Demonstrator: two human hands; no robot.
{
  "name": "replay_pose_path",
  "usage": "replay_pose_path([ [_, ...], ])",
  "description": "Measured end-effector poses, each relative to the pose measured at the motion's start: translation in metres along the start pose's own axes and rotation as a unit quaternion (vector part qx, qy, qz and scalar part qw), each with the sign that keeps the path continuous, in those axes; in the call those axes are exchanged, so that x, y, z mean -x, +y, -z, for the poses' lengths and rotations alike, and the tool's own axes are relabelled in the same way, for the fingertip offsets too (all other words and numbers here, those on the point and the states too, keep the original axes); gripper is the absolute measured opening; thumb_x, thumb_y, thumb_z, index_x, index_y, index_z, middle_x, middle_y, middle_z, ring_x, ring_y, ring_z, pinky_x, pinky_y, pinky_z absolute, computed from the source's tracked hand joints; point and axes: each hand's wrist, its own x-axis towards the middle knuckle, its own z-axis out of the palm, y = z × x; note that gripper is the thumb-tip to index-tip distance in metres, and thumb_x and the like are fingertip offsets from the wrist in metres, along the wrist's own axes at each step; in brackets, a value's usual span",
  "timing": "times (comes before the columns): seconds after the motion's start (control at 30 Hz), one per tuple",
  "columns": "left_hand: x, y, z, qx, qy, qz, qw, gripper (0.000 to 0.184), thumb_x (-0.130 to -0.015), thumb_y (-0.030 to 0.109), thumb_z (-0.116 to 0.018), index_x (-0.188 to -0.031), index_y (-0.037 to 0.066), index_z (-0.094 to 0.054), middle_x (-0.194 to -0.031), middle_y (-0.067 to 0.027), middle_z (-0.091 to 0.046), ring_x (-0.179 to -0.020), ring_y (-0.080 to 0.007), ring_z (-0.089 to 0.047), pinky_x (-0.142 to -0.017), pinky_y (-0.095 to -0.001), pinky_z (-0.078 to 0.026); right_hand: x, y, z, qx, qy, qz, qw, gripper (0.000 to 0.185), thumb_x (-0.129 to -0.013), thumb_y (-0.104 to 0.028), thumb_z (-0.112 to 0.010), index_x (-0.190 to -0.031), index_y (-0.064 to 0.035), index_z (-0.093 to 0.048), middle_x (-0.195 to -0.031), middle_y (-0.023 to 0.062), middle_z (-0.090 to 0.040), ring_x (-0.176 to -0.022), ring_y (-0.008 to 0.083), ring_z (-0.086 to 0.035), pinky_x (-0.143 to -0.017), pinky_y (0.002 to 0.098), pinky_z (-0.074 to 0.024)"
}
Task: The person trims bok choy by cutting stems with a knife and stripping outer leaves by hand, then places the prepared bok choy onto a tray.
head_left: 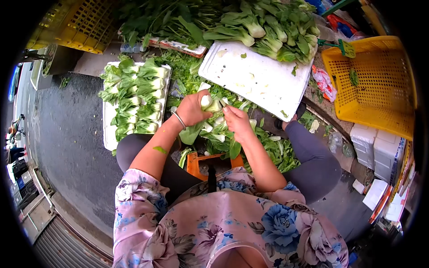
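Note:
My left hand [195, 108], with a bangle at the wrist, is closed around a bok choy [212, 106], its pale base pointing up. Close beside it, my right hand [237, 121] grips a small knife [222, 102]; a short dark part of it shows against the stalk, and its handle is hidden in my fingers. Below both hands lies a heap of loose leaves [277, 152]. To the left, rows of bok choy fill a white tray [107, 129]. Ahead, another white tray [259, 80] bears bok choy [286, 31] at its back and scraps in front.
An orange plastic stool or crate [193, 166] is between my legs. Yellow baskets stand at the right [371, 96] and back left [87, 27]. White foam boxes [386, 154] are stacked at the right. Dark leafy greens [165, 22] lie at the back.

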Motion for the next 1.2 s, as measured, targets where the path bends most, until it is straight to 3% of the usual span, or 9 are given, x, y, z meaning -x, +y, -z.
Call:
replay_pose_path([
  [0.27, -0.002, 0.006, 0.001, 0.042, 0.004, -0.028, 0.999, 0.035, -0.060, 0.004, -0.074, -0.085, 0.007, -0.049, -0.072, -0.0049, -0.055, -0.066, -0.0159, -0.052, -0.064, -0.0282, -0.044, -0.035, 0.047, 0.037, -0.079, 0.068, -0.147, 0.984, 0.033, -0.085, -0.028, -0.059, -0.104, -0.0020, -0.060, -0.057, -0.0056, -0.041, -0.041, 0.0046, -0.025, -0.035, 0.0234, -0.0194],
  [0.4, -0.004, 0.011, 0.009, 0.210, -0.034, 0.031, 0.977, 0.034, -0.062, 0.001, -0.075, -0.083, 0.008, -0.049, -0.077, 0.0046, -0.050, -0.074, -0.0062, -0.045, -0.069, -0.0232, -0.042, -0.027, 0.064, 0.057, 0.154, 0.024, -0.228, 0.961, 0.055, -0.081, -0.032, -0.063, -0.121, 0.0028, -0.045, -0.058, -0.0012, -0.046, -0.040, 0.0075, -0.029, -0.034, 0.0257, -0.0235],
  [0.5, -0.007, 0.013, 0.013, 0.269, -0.050, 0.034, 0.961, 0.038, -0.062, 0.006, -0.079, -0.084, 0.008, -0.048, -0.077, 0.0052, -0.049, -0.074, -0.0064, -0.045, -0.068, -0.0228, -0.041, -0.011, 0.026, 0.034, 0.179, 0.084, -0.084, 0.977, 0.069, -0.080, -0.029, -0.065, -0.131, 0.0039, -0.033, -0.091, 0.0080, -0.059, -0.060, 0.0113, -0.054, -0.049, 0.0229, -0.0410],
  [0.6, -0.009, 0.012, 0.011, 0.209, -0.058, 0.049, 0.975, 0.037, -0.064, 0.009, -0.078, -0.086, 0.008, -0.049, -0.077, 0.0044, -0.049, -0.075, -0.0065, -0.045, -0.069, -0.0234, -0.041, -0.003, -0.008, 0.019, -0.025, -0.044, 0.069, 0.996, 0.067, -0.078, -0.025, -0.067, -0.130, 0.0027, -0.035, -0.098, 0.0090, -0.059, -0.069, 0.0122, -0.058, -0.056, 0.0210, -0.0425],
  [0.7, -0.009, 0.013, 0.010, 0.221, -0.076, 0.054, 0.971, 0.034, -0.067, 0.011, -0.076, -0.088, 0.007, -0.049, -0.079, 0.0029, -0.051, -0.075, -0.0067, -0.046, -0.068, -0.0236, -0.042, 0.004, -0.035, -0.004, 0.046, -0.053, 0.143, 0.987, 0.059, -0.078, -0.022, -0.068, -0.125, 0.0012, -0.043, -0.095, 0.0065, -0.059, -0.065, 0.0108, -0.057, -0.054, 0.0207, -0.0415],
  [0.93, -0.018, 0.000, 0.007, 0.251, 0.017, 0.144, 0.957, 0.031, -0.072, 0.009, -0.072, -0.094, 0.002, -0.051, -0.080, -0.0036, -0.061, -0.070, -0.0114, -0.057, -0.065, -0.0241, -0.046, -0.009, -0.039, 0.018, -0.028, 0.012, 0.070, 0.997, 0.042, -0.077, -0.019, -0.068, -0.113, -0.0026, -0.055, -0.088, 0.0038, -0.058, -0.059, 0.0091, -0.056, -0.039, 0.0168, -0.0311],
  [1.0, -0.019, -0.011, 0.012, 0.087, 0.093, 0.147, 0.981, 0.037, -0.069, 0.017, -0.076, -0.092, -0.001, -0.053, -0.079, -0.0064, -0.063, -0.070, -0.0140, -0.059, -0.065, -0.0273, -0.047, -0.012, -0.039, 0.027, -0.088, 0.028, 0.067, 0.993, 0.040, -0.078, -0.018, -0.067, -0.112, -0.0008, -0.055, -0.081, 0.0011, -0.054, -0.057, 0.0087, -0.055, -0.036, 0.0164, -0.0280],
  [1.07, -0.015, -0.002, 0.019, -0.036, 0.077, 0.147, 0.985, 0.058, -0.059, 0.032, -0.079, -0.095, -0.005, -0.052, -0.086, -0.0163, -0.063, -0.078, -0.0254, -0.062, -0.071, -0.0316, -0.048, -0.012, -0.037, 0.035, -0.099, 0.043, 0.050, 0.993, 0.039, -0.078, -0.017, -0.067, -0.111, -0.0008, -0.055, -0.079, 0.0003, -0.053, -0.055, 0.0088, -0.054, -0.036, 0.0164, -0.0282],
  [1.2, -0.019, -0.013, 0.008, 0.017, 0.054, 0.157, 0.986, 0.060, -0.060, 0.035, -0.079, -0.098, -0.004, -0.053, -0.086, -0.0153, -0.063, -0.078, -0.0230, -0.062, -0.071, -0.0324, -0.048, -0.013, -0.036, 0.030, -0.096, 0.041, 0.033, 0.994, 0.039, -0.077, -0.018, -0.068, -0.110, -0.0009, -0.056, -0.077, 0.0001, -0.053, -0.055, 0.0086, -0.053, -0.035, 0.0157, -0.0279],
])
